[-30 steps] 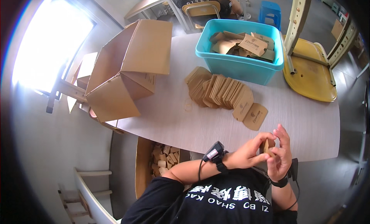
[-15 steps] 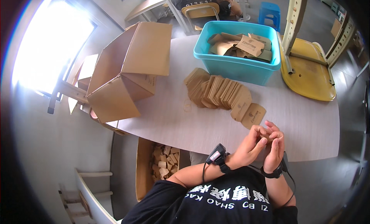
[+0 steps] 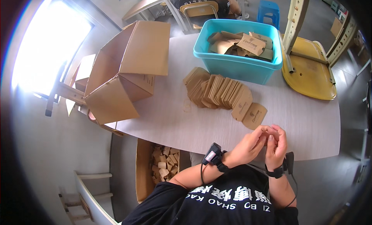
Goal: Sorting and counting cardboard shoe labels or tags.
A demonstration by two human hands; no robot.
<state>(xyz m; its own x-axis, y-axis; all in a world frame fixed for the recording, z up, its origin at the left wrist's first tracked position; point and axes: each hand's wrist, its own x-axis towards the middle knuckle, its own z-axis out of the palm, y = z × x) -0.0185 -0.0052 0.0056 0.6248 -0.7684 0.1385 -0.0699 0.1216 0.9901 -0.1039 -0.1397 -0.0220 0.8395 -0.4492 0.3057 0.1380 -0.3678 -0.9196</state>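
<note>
My left hand [image 3: 251, 145] and my right hand [image 3: 276, 148] meet above the table's near edge, fingers curled and their tips together. Whatever they hold between them is hidden behind the fingers. Just beyond them lies a fanned row of flat brown cardboard sleeves [image 3: 228, 92], overlapping from the middle of the table towards my hands. Its nearest printed cardboard sleeve [image 3: 255, 116] lies flat, a little apart from my fingertips. A black strap with a small device sits on each wrist.
A turquoise bin [image 3: 238, 72] with folded brown boxes stands at the back. The open carton [image 3: 145, 50] is on the left, and a lower carton [image 3: 144, 170] holds small brown boxes below the table [image 3: 162, 120]. An upturned yellow chair [image 3: 310, 77] rests right; a person sits beyond.
The fingers of both hands have drawn closer together, and the brown piece glimpsed between them before is now covered. The sleeves on the table have stayed in place.
</note>
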